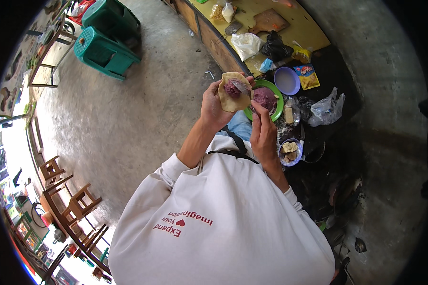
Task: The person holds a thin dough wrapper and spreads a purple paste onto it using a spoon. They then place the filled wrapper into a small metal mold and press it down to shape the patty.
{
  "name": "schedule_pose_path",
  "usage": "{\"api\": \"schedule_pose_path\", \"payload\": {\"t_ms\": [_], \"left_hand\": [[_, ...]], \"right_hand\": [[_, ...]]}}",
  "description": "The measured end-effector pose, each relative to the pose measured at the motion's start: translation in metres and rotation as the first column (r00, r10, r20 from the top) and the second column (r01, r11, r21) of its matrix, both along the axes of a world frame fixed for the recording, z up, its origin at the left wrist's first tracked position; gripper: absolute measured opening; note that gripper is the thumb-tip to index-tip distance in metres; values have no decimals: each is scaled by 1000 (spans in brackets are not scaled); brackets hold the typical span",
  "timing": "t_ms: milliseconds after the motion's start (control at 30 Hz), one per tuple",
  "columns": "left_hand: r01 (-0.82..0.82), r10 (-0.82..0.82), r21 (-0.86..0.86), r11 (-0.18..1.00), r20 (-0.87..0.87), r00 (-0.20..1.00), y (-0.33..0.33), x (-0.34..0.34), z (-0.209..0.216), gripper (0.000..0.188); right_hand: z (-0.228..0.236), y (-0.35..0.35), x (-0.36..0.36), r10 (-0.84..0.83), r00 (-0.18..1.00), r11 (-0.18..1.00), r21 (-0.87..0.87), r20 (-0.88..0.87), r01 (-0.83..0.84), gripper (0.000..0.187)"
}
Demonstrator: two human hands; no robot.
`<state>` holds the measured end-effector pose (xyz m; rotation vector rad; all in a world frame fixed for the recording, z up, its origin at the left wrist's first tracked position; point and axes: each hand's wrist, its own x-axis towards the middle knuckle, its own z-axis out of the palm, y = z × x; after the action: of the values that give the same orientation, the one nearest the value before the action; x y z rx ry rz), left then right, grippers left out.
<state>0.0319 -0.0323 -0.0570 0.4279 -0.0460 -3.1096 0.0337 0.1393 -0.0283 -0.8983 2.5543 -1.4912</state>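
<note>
My left hand (213, 110) holds a flat round of pale dough (231, 96) with a lump of purple filling (232, 88) on it. My right hand (263, 133) grips a small spoon (241, 86) whose tip rests on the filling. Just right of the dough stands a green plate (277, 96) with a mound of purple paste (264, 97). A small bowl of pale cubes (290, 151) sits beside my right wrist.
A yellow table (303, 29) carries a wooden board (268, 20), white and black plastic bags (246, 43), a white bowl (286, 80) and a yellow packet (307, 76). Green plastic stools (105, 51) lie on the concrete floor at upper left. Wooden chairs (81, 202) stand lower left.
</note>
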Motion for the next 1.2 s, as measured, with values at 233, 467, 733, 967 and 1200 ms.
{"api": "schedule_pose_path", "payload": {"t_ms": [233,467,733,967,1200], "left_hand": [[-1,2,17,1000,-85,996,-1,1,6,51],[-1,-1,-47,999,-43,999,4,0,7,50],[2,-3,-51,999,-16,1000,1,0,6,48],[-3,4,-82,997,7,1000,-5,0,1,48],[5,-8,-68,998,-41,999,-4,0,1,48]], "right_hand": [[9,-1,0,-27,989,990,-136,142,47,32],[1,-6,-2,24,999,999,-36,23,-24,30],[-21,-4,3,46,999,998,37,-3,-46,30],[-9,0,-9,71,845,977,-208,530,48,30],[-1,-2,-5,11,844,973,-201,536,115,30]]}}
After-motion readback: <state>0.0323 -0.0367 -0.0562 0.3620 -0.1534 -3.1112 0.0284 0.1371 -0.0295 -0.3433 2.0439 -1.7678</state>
